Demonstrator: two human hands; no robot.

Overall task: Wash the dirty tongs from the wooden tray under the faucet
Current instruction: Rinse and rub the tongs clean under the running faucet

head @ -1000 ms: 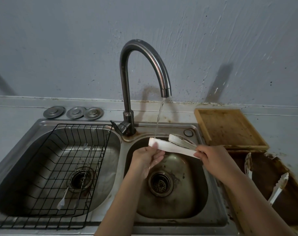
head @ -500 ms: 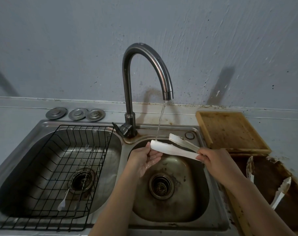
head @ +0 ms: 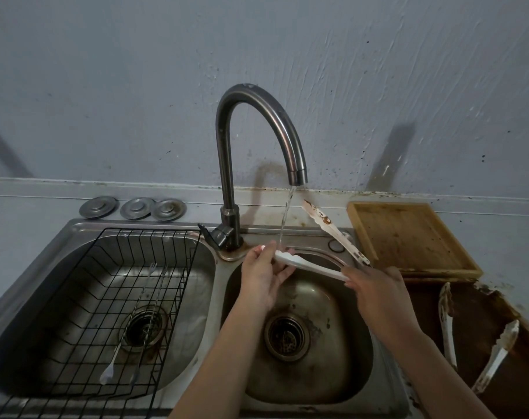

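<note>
White tongs [head: 314, 267] with brown stains are held over the right sink basin [head: 341, 373], spread wide apart. My right hand [head: 375, 293] grips their hinge end. My left hand [head: 261, 275] holds the tip of the lower arm, where the water stream from the faucet [head: 257, 140] lands. The upper arm of the tongs [head: 332, 231] points up and back toward the wall, stained near its tip. A second dirty pair of tongs [head: 496, 358] lies on the dark wooden tray [head: 481, 303] at the right.
A lighter wooden tray [head: 408, 237] sits behind the dark one. A black wire rack [head: 106, 313] fills the left basin, with a pair of metal tongs [head: 130, 328] in it. Three metal drain covers [head: 133, 208] lie behind the left basin.
The tongs have sprung wide apart: the upper arm swung up toward the wall. My left hand slid up to the lower arm's tip under the stream.
</note>
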